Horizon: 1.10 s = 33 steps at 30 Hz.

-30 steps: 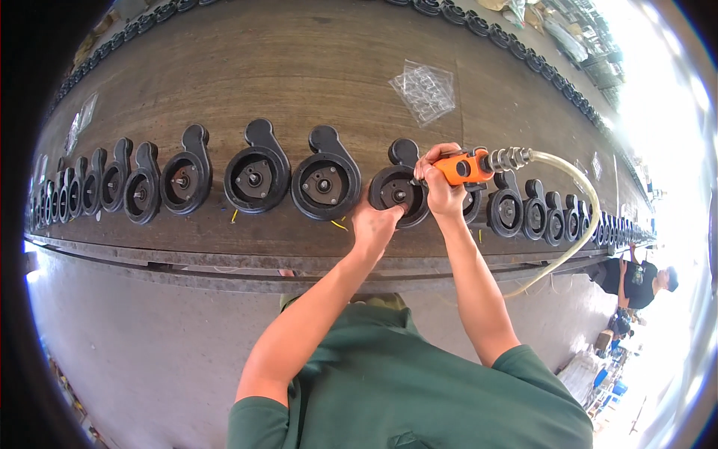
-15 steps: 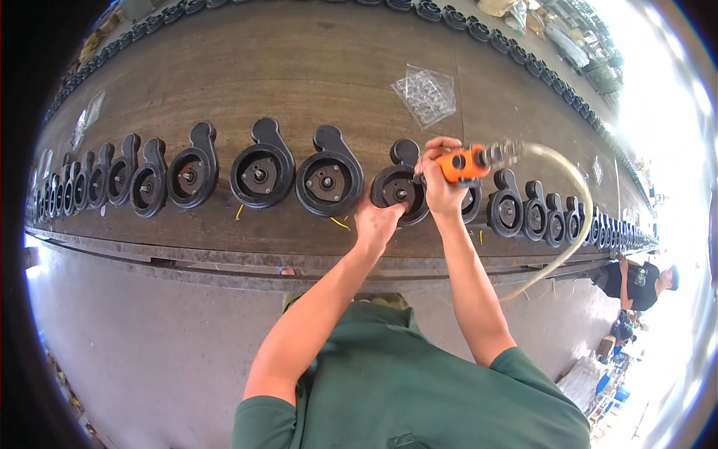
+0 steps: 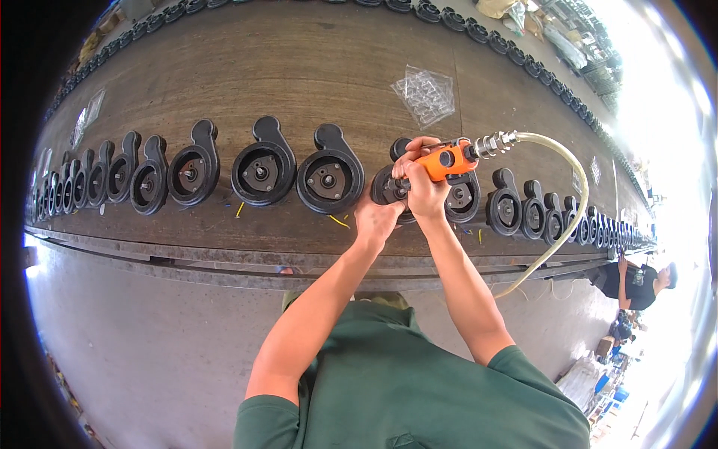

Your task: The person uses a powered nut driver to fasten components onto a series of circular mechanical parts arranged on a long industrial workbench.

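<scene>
My right hand point(image 3: 424, 193) is closed around an orange air screwdriver point(image 3: 443, 162), which tilts with its front end toward the middle of a black round housing point(image 3: 380, 179). From its metal coupling point(image 3: 495, 144) runs a clear hose point(image 3: 576, 168). My left hand point(image 3: 378, 221) grips the near rim of that same housing, thumb at the inner edge. The tool's tip meets the area of the centre shaft, but my fingers partly cover the exact contact. Another housing point(image 3: 465, 198) sits just right, partly behind my right hand; a further housing point(image 3: 330, 179) stands to the left.
A long row of similar black housings point(image 3: 263, 172) runs along the near side of the brown table point(image 3: 299, 67). Beyond it lies a clear plastic bag of small parts point(image 3: 426, 96). Short yellow wires point(image 3: 339, 221) stick out near the metal table edge point(image 3: 224, 268). Another person point(image 3: 636, 284) stands far right.
My right hand has brought the screwdriver left and down, its front end now at the housing's middle. The hose followed leftward. My left hand stays on the rim.
</scene>
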### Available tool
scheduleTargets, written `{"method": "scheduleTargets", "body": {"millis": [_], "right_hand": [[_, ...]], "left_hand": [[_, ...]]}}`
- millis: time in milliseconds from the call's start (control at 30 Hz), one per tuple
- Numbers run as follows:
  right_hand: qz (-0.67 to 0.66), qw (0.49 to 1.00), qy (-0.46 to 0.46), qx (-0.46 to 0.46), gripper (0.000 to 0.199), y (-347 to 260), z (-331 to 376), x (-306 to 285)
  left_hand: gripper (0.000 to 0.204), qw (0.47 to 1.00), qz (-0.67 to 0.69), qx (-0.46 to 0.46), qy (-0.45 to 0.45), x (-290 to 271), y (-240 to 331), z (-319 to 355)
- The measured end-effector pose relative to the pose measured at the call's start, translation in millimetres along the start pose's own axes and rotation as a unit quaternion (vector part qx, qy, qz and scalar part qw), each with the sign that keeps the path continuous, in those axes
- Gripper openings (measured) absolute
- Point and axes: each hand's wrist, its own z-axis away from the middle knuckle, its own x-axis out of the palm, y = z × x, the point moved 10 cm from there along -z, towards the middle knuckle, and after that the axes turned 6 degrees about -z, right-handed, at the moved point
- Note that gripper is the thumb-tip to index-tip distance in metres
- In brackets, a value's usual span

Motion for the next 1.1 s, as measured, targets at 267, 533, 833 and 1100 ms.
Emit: {"method": "scheduleTargets", "body": {"millis": [267, 533, 833, 1100], "right_hand": [[0.008, 1.000, -0.008, -0.008, 0.025, 2.3, 1.6, -0.3], [0.010, 0.999, -0.041, -0.011, 0.020, 13.0, 7.1, 2.5], [0.030, 0.999, -0.038, -0.025, 0.018, 19.2, 7.0, 4.1], [0.049, 0.998, -0.031, -0.026, 0.025, 1.5, 2.4, 12.5]], "left_hand": [[0.060, 1.000, -0.004, -0.004, -0.003, -1.0, 1.6, 1.4], [0.063, 0.999, -0.008, -0.036, -0.004, -1.9, -6.9, -0.5], [0.064, 0.997, 0.016, -0.074, 0.002, -2.4, -9.8, 6.3], [0.057, 0.998, -0.043, -0.049, -0.012, 2.6, -31.4, -12.3]]}}
